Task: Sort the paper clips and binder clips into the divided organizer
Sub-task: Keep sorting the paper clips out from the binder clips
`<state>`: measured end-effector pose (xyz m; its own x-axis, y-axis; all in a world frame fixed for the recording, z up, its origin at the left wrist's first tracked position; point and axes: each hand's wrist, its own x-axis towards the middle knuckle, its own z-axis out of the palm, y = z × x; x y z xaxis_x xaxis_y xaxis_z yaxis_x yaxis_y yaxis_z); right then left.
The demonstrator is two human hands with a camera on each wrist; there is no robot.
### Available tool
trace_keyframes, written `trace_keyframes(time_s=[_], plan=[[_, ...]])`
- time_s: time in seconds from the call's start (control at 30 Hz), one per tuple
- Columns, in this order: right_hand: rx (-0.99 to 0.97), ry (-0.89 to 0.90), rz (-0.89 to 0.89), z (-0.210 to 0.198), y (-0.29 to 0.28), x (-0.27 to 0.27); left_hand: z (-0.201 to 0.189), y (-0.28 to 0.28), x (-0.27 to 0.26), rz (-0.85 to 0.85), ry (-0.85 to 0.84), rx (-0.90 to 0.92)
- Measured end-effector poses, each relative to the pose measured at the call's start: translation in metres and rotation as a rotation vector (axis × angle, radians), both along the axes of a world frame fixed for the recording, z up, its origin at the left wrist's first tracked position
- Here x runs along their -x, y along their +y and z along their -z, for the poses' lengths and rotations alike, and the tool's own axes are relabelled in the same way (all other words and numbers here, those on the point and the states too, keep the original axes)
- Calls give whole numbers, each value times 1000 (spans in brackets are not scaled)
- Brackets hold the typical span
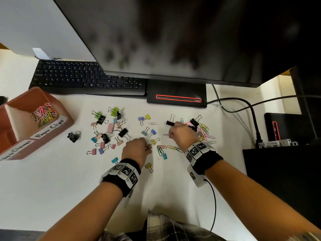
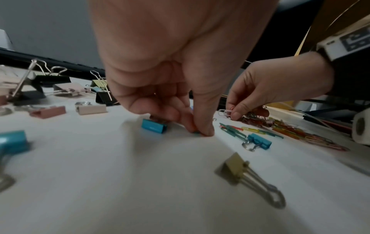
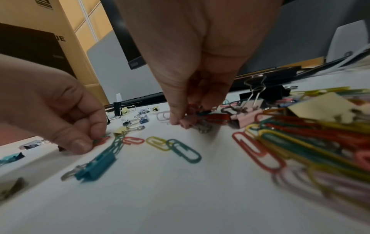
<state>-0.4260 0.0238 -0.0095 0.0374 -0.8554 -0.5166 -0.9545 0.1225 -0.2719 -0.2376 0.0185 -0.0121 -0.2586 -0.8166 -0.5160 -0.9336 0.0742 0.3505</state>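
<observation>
Colored paper clips and binder clips lie scattered on the white desk (image 1: 69, 180). My left hand (image 1: 146, 147) pinches a few paper clips (image 3: 101, 140) against the desk, fingertips (image 2: 200, 132) pressed down. My right hand (image 1: 171, 134) holds a small bunch of paper clips (image 3: 192, 120), with a pale one (image 1: 165, 134) sticking out to the left. A pile of paper clips (image 1: 205, 133) lies just right of that hand. Binder clips (image 1: 107, 129) cluster to the left. The red-brown divided organizer (image 1: 57, 110) stands far left, with paper clips (image 1: 44, 115) in its labelled section.
A teal binder clip (image 1: 163, 156) and a yellow one (image 1: 149, 166) lie between my wrists. A black keyboard (image 1: 83, 79), monitor (image 1: 173, 40) and its base (image 1: 177, 96) line the back. Cables (image 1: 243, 101) and a black box (image 1: 281, 171) occupy the right.
</observation>
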Motion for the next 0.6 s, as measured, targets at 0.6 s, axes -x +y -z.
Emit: trace_keyframes(time_s=[0.6], plan=[[267, -168, 81, -15, 45, 12, 16, 9, -6, 409, -41, 95]])
